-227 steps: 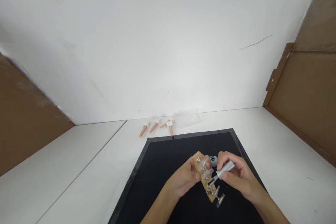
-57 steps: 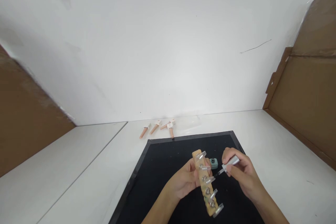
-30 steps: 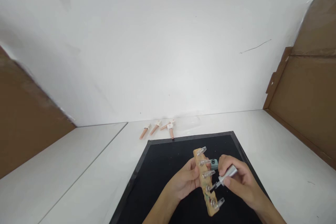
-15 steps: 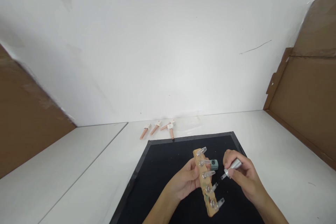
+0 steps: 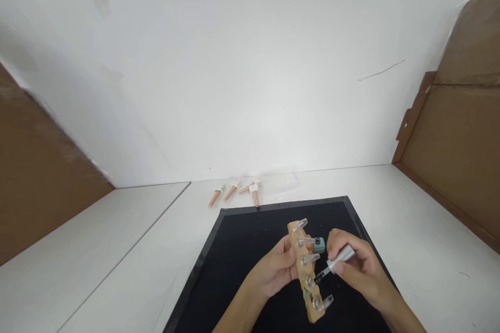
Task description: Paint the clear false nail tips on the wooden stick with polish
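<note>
My left hand (image 5: 271, 270) is closed round a wooden strip (image 5: 303, 270), tilted, with several clear false nail tips (image 5: 310, 259) standing out along it. A teal nail polish bottle (image 5: 319, 245) shows beyond the strip, its open neck toward me; the left fingers behind the strip are partly hidden, and I cannot tell how they touch it. Pinched in my right hand (image 5: 363, 270) is a nail polish brush (image 5: 340, 260) with a silver handle. Its dark bristles lie at the second-nearest nail tip, over the strip's right side.
Several peach-coloured sticks with white block ends (image 5: 254, 195) lie past the far edge of the black mat (image 5: 234, 250). The mat rests on a white table (image 5: 156, 270). A white wall (image 5: 250, 88) stands behind, with brown cardboard panels (image 5: 461, 166) at both sides.
My right hand has moved slightly left, carrying the brush bristles along the nail tip toward its base on the strip. The left hand, strip and bottle have stayed in place.
</note>
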The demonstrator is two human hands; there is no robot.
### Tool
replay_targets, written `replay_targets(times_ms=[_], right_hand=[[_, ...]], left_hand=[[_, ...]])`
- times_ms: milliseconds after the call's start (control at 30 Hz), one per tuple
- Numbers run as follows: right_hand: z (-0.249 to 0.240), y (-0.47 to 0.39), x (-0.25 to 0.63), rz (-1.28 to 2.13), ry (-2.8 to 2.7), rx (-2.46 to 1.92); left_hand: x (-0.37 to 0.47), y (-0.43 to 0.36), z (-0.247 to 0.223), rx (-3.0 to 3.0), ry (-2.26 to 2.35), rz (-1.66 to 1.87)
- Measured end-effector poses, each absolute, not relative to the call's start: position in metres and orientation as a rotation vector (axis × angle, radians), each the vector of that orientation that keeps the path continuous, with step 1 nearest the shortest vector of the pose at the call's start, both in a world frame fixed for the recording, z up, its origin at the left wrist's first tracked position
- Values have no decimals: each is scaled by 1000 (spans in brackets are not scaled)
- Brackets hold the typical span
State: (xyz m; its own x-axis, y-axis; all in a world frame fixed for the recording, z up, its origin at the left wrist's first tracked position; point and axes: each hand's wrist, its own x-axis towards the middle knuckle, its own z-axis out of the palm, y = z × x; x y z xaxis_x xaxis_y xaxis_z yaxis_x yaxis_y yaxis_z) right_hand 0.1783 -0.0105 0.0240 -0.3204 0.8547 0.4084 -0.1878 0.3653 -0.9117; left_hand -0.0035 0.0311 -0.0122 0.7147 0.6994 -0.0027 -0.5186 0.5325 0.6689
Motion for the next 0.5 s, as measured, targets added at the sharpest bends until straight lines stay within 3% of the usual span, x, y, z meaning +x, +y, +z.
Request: replay_targets(times_ms=[500], right_hand=[[22, -10, 177, 1123, -1484, -576]], left_hand=[[-6, 30, -10, 717, 267, 702]])
